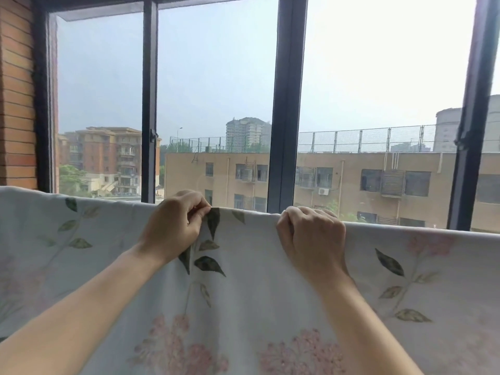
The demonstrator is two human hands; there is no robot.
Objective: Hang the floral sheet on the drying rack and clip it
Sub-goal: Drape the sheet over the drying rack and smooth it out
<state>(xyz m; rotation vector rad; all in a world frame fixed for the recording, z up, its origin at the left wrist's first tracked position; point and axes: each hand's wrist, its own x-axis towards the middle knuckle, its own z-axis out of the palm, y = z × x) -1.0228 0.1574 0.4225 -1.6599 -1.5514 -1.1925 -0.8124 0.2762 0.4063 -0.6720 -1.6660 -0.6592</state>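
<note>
Head view looks over both bare forearms to the floral sheet (257,293), which spans the whole width of the picture and hangs from a long, slightly sagging top fold at about window-sill height. Whatever carries that fold is hidden under the cloth. The fabric is pale, thin-looking and matte, printed with dark and olive pointed leaves on slender stems and with soft pink flower clusters lower down. It falls smoothly, with only a few shallow creases near the hands.

The left hand (176,226) sits at the top fold near the middle, its fingers (200,209) curled tight and pinching a small gather of cloth against the thumb, just beside a dark leaf. The right hand (315,239) is near it on the same fold, knuckles up, its fingers (305,212) bent over the edge and gripping the sheet, with the tips out of sight behind the cloth.

Behind the sheet stands a window frame (286,104) of dark blue-grey metal with straight upright bars and clear panes. A brick wall (16,90) of orange-brown courses fills the left edge. Through the glass are a flat-roofed tan building (351,163) with square windows and a wire fence along its roof, and taller blocks under a hazy sky
</note>
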